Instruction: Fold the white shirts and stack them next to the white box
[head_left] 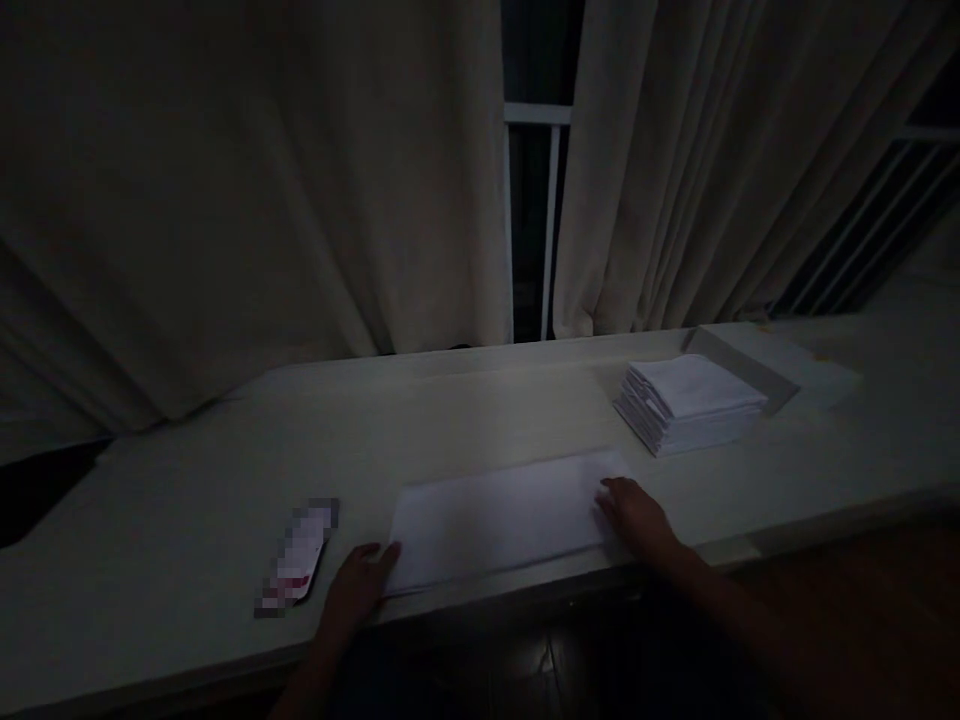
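Note:
A long folded white cloth (pixel 502 520), like a napkin, lies flat along the front edge of the table. At its left end, my left hand (pixel 361 580) grips the edge, the fingers partly hidden. My right hand (pixel 636 515) is closed over the right end, with fingertips on the top surface. To the left of my left hand rests a phone (pixel 300 550), blurred out in blocks. Beyond my right hand stands a neat stack of folded white cloths (pixel 694 400).
The pale table (pixel 450 420) runs across the view, its front edge close to my body. A light-coloured box or packet (pixel 772 360) sits behind the stack. Beige curtains (pixel 420 180) hang along the back, with a dark window gap (pixel 534 220) between them. The light is dim.

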